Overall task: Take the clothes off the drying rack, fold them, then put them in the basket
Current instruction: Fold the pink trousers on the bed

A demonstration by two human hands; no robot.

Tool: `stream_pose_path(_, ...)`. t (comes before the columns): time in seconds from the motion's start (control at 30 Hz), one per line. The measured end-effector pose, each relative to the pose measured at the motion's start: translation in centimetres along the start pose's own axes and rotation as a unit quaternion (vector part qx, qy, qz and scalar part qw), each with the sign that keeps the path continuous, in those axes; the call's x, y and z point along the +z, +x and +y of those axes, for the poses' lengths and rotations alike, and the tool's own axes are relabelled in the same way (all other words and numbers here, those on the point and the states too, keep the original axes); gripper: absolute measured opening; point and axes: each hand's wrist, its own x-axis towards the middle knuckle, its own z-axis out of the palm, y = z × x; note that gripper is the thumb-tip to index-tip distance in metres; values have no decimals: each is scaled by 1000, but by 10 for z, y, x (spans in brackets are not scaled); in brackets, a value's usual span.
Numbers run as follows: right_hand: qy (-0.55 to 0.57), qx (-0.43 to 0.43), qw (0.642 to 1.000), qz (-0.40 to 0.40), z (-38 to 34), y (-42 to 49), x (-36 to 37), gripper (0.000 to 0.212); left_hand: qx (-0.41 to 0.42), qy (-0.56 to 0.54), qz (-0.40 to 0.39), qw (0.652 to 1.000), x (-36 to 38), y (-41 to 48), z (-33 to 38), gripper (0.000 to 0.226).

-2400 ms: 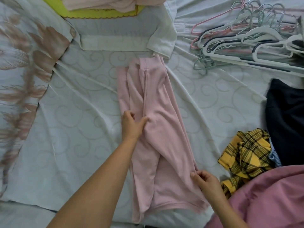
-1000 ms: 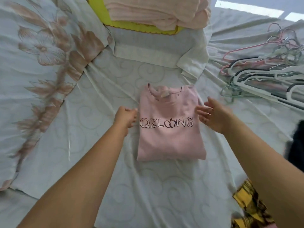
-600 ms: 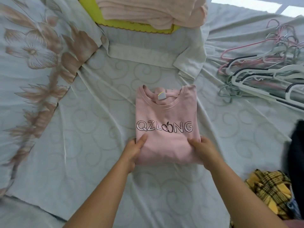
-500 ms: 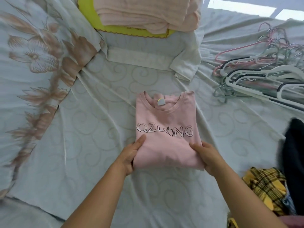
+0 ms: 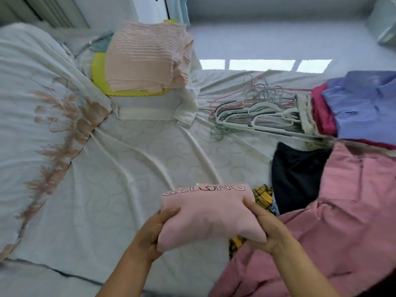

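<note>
A folded pink sweatshirt with outlined lettering along its far edge is lifted off the bed, low in the middle of the head view. My left hand grips its left side from below, thumb on top. My right hand grips its right near corner. A peach ribbed folded garment lies on a yellow mat at the far end of the bed. No basket or drying rack is in view.
A pile of plastic hangers lies at the right back. A blue shirt over a dark red one forms a stack at far right. Black cloth, yellow plaid cloth and a large pink garment crowd the right. A floral quilt lies on the left.
Both hands finished folding the pink sweatshirt, took hold of its near edge and lifted it off the sheet toward me. The view tilted up, showing the stack at the right.
</note>
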Motion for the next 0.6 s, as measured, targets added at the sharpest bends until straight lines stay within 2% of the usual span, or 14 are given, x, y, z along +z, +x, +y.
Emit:
stream_pose_path(0.07,-3,-20,1000,-4,-10,-44,-14,65,18,15,-13,1000,36,-31,-11,54)
stream_pose_path(0.2,-17,-76,997,8,-33,-138,-41,45,33,17,-45,998,109,-83,-40,47)
stream_pose_path(0.3,-18,-132,991,5,-51,-200,-62,29,24,45,-64,997,156,-106,-59,49)
stream_pose_path(0.4,-19,-161,986,23,-72,-246,-89,25,26,74,-95,992,203,-121,-72,45)
stream_pose_path(0.5,-14,-173,984,46,-94,-277,-109,27,31,96,-110,989,248,-131,-79,30)
stream_pose_path(0.6,-25,-170,983,69,-121,-292,-121,30,26,124,-86,988,286,-123,-78,27)
